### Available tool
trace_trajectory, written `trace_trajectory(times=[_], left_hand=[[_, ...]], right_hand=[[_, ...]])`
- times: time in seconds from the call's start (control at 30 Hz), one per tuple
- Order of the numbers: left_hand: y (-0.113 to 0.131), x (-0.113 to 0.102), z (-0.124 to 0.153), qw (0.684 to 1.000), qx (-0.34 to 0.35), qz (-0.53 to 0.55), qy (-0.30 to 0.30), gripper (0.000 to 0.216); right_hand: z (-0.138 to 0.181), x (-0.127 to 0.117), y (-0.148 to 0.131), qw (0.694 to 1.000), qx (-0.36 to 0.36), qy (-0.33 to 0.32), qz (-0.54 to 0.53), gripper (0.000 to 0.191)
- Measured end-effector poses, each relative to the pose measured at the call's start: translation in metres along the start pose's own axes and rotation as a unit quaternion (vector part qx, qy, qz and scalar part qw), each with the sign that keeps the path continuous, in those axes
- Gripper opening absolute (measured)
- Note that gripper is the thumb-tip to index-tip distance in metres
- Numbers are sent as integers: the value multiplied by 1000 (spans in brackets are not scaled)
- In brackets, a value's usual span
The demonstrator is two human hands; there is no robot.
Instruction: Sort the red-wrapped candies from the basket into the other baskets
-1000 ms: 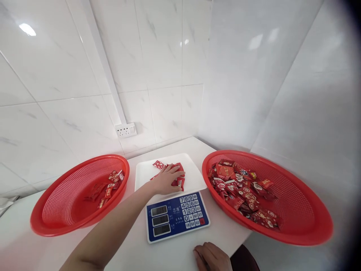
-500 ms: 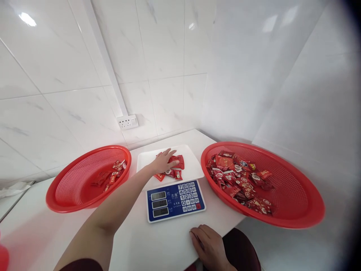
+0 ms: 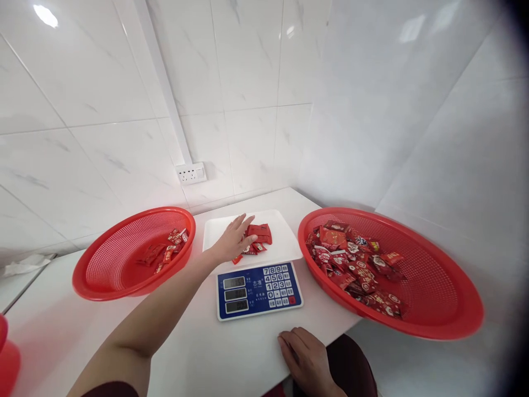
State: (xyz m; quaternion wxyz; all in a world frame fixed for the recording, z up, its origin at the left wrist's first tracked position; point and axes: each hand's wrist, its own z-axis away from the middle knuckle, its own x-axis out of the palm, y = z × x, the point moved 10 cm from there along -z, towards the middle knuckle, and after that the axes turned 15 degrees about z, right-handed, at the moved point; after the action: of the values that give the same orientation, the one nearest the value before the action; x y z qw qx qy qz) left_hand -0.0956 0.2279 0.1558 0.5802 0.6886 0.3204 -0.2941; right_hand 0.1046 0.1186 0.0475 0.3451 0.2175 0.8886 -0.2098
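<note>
My left hand [image 3: 233,241] reaches over the white weighing tray [image 3: 282,249], palm down with its fingers spread. Under and beside it lies a small heap of red candy packets [image 3: 259,232]; the hand partly covers them, and I cannot tell whether it touches any. In front of the tray is the blue scale panel [image 3: 260,292], with number keys and three lit readouts. My right hand [image 3: 306,355] rests at the table's front edge, fingers curled in and nothing visible in them.
On the right a red mesh basket [image 3: 446,298] holds many red candy packets and overhangs the table edge. Another red basket [image 3: 103,264] on the left holds fewer. A wall socket [image 3: 191,173] is behind. Part of a red object [image 3: 8,358] shows at lower left.
The left hand has drawn slightly back and left off the packets, uncovering more of them. The packets lie closer together. The view has shifted a little; the right hand stays put.
</note>
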Motion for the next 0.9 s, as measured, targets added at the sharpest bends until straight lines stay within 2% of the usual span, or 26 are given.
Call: trace_trajectory(times=[0.1,0.17,0.27,0.33,0.43,0.53,0.77,0.9], left_hand=[[11,-15,40,995,16,66,76,55],[11,-15,71,990,18,78,115,54],[4,4,110,990,8,41,132,55],[-1,19,125,993,6,-6,122,55],[-2,31,131,991,14,-82,101,53],[1,28,122,987,15,-135,86,50],[0,21,106,986,-1,-156,58,44],[-13,5,119,981,-32,-163,103,47]], right_hand=[[0,0,0,1000,-3,4,-1,19],[0,-1,0,1000,-5,11,-2,18],[2,-1,0,1000,-8,16,-6,17],[2,-1,0,1000,-9,14,-5,17],[2,0,-1,1000,-8,8,-4,18],[0,-1,-1,1000,-4,9,-5,19],[1,0,-1,1000,3,5,1,18],[3,1,0,1000,2,-10,-3,18]])
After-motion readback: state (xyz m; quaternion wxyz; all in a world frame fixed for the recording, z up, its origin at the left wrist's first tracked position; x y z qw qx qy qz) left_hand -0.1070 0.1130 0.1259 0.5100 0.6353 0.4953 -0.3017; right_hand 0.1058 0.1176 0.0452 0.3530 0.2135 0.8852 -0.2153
